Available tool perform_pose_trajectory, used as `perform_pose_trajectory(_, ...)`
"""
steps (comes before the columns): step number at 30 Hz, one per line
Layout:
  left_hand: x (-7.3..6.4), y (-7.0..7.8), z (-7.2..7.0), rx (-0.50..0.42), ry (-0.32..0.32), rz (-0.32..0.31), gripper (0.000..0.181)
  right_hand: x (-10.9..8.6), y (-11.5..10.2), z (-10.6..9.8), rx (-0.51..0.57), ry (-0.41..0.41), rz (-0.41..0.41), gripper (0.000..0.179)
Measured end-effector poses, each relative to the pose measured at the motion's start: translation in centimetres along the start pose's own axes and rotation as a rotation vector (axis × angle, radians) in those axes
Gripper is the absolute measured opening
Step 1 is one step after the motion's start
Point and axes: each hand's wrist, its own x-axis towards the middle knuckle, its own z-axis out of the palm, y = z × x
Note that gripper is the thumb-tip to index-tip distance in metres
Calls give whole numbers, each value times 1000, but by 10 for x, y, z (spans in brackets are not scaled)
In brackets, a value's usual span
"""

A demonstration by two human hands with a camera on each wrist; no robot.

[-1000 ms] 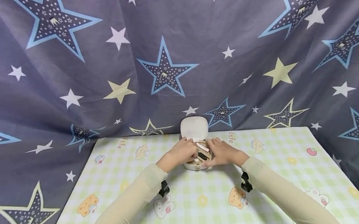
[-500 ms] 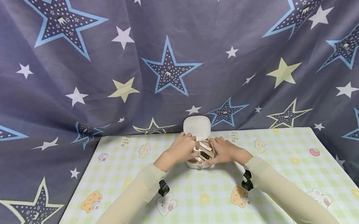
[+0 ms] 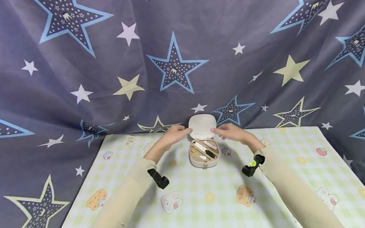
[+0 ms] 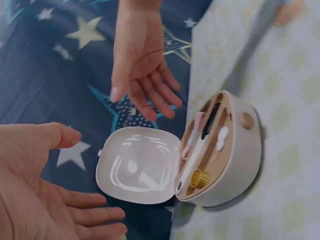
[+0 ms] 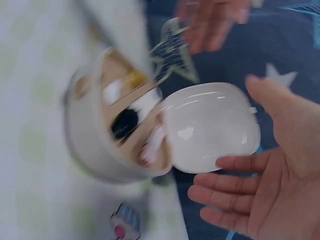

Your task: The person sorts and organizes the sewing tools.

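A small white box (image 3: 196, 162) with a tan divided insert stands at the back of the table, its white lid (image 3: 202, 126) raised on the hinge. In its compartments lie a gold thimble (image 4: 200, 178), a long white tool with a black end (image 4: 211, 121), a small white piece (image 4: 222, 138) and a pink-and-white stick (image 4: 194, 135). My left hand (image 3: 174, 134) is at the lid's left edge, fingers extended. On the other side, my right hand (image 3: 232, 131) is beside the lid, fingers loosely straight. Whether either hand touches the lid is unclear.
A star-patterned dark curtain (image 3: 150, 58) hangs right behind the table. The table carries a green checked cloth (image 3: 208, 214) with printed cartoon figures. Each wrist wears a black camera mount (image 3: 158, 178).
Both hands have left the box's body and insert and risen to either side of the raised lid. The white tool and thimble now show in the insert.
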Motion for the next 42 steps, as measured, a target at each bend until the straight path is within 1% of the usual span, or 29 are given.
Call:
perform_pose_trajectory(2, 5, -2, -7, -106, -45, -91, 72, 2, -4, -8, 118, 3, 84, 75)
perform_pose_trajectory(3, 8, -3, -9, -145, -55, -132, 68, 2, -5, -12, 175, 7, 130, 78)
perform_pose_trajectory(4, 10, -4, -11, -172, -62, -164, 62, 3, -7, -15, 210, 9, 167, 81)
perform_pose_trajectory(6, 14, -6, -15, -228, -79, -215, 60, 5, -10, -21, 269, -3, 235, 86)
perform_pose_trajectory(9, 21, -8, -17, -305, -118, -280, 68, 11, -12, -29, 345, -70, 317, 95)
perform_pose_trajectory(11, 25, -8, -17, -354, -156, -323, 86, 15, -12, -32, 390, -130, 367, 99)
perform_pose_trajectory(12, 28, -9, -17, -374, -174, -342, 90, 19, -11, -33, 416, -159, 394, 102)
perform_pose_trajectory(14, 37, -11, -14, -423, -207, -384, 94, 26, -7, -35, 448, -211, 436, 103)
perform_pose_trajectory(16, 44, -13, -11, -458, -231, -415, 97, 32, -3, -36, 475, -241, 467, 103)
perform_pose_trajectory(20, 57, -18, -5, -498, -260, -448, 101, 40, 4, -36, 499, -273, 473, 107)
perform_pose_trajectory(21, 59, -19, -3, -502, -266, -452, 102, 45, 10, -37, 505, -297, 463, 111)
perform_pose_trajectory(22, 61, -20, -1, -505, -273, -455, 103, 46, 11, -36, 508, -308, 460, 113)
perform_pose_trajectory(24, 65, -21, 1, -509, -282, -464, 103, 48, 12, -35, 509, -324, 466, 114)
perform_pose_trajectory(27, 71, -21, 4, -504, -291, -474, 106, 52, 13, -32, 525, -338, 488, 111)
perform_pose_trajectory(29, 72, -22, 5, -499, -283, -475, 107, 51, 7, -29, 529, -327, 511, 106)
perform_pose_trajectory(35, 75, -20, 7, -489, -249, -467, 106, 55, 0, -25, 521, -350, 531, 109)
perform_pose_trajectory(42, 77, -16, 8, -429, -210, -461, 101, 62, -1, -22, 529, -302, 569, 110)
